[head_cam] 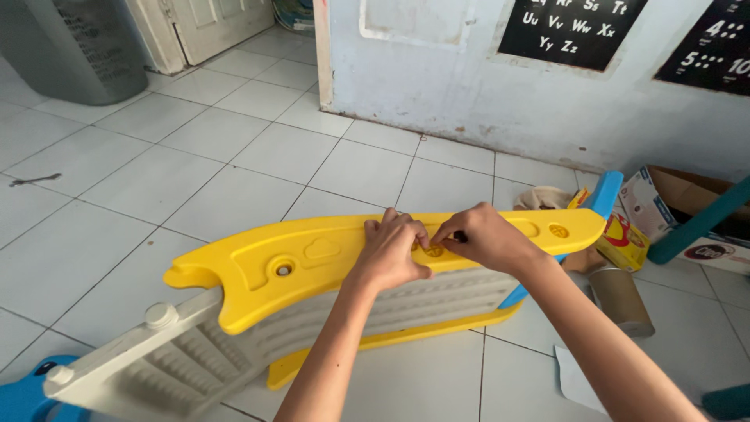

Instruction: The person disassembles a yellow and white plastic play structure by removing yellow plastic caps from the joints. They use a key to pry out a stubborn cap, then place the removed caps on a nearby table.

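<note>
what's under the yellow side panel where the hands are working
Under the yellow side panel sits a ribbed white slide board, with a second yellow rail below. The left hand and right hand cover the fastener spot.

Both hands (437,246) on yellow slide rail (312,262), perhaps pinching.

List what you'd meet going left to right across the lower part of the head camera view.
Blue plastic piece → white ribbed panel → left hand → right hand → brown cylinder → teal chair leg.
</note>
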